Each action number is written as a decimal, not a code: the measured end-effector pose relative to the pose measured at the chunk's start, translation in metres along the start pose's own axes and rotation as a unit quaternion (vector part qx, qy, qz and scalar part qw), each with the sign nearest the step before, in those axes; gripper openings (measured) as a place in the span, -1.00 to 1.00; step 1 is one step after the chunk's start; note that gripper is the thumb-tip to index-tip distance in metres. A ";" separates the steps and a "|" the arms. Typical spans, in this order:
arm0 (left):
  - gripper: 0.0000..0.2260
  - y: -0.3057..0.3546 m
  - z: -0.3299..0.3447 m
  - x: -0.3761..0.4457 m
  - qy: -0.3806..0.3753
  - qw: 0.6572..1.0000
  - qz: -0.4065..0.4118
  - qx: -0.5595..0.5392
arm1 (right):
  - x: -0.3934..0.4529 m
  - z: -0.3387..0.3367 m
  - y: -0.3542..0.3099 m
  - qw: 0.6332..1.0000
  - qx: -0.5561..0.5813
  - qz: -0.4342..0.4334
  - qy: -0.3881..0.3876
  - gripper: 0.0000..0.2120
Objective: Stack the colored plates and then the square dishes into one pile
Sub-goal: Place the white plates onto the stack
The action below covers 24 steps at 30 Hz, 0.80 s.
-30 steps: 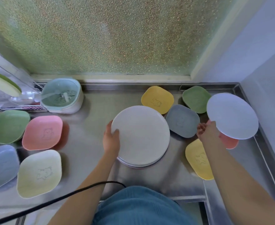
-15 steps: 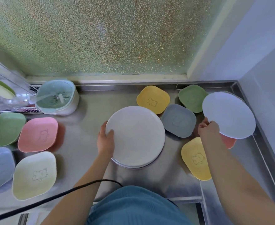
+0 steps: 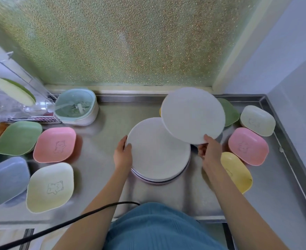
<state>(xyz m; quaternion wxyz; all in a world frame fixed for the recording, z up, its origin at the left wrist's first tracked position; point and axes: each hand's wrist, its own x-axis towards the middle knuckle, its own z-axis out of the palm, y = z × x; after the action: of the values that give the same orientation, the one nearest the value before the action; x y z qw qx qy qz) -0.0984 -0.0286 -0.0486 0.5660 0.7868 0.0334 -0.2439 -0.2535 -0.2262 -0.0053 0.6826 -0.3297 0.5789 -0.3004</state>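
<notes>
A pile of round plates point(image 3: 157, 152) sits in the middle of the steel counter, a pale cream plate on top. My left hand point(image 3: 122, 155) grips the pile's left rim. My right hand point(image 3: 209, 150) holds a pale lilac-white round plate point(image 3: 192, 115) by its near edge, tilted in the air above the pile's back right side. Square dishes lie on both sides: green point(image 3: 18, 138), pink point(image 3: 54, 144), cream point(image 3: 50, 186) and blue point(image 3: 6, 181) on the left; green point(image 3: 230, 112), cream point(image 3: 257, 120), pink point(image 3: 247, 146) and yellow point(image 3: 237, 172) on the right.
A mint strainer basket point(image 3: 76, 107) stands at the back left beside a clear dish rack point(image 3: 13, 101). The counter's raised steel rim point(image 3: 293, 141) runs along the right side below the wall. A black cable point(image 3: 67, 226) crosses the front edge near my body.
My right hand has carried the lilac-white plate from the far right leftward, over the pile. This uncovers a pink and a cream dish on the right. My left hand stays on the pile.
</notes>
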 end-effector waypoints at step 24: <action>-0.64 0.000 -0.015 -0.019 -0.021 0.998 0.049 0.042 | -0.023 -0.008 0.021 0.751 -0.614 -0.205 -0.132 -0.58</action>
<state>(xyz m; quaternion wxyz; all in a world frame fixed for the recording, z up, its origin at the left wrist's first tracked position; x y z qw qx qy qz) -0.1094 -0.0106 -0.0370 0.5448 0.8050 -0.0278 -0.2335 -0.2641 -0.1959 -0.0096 0.3250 -0.8249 0.4613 0.0335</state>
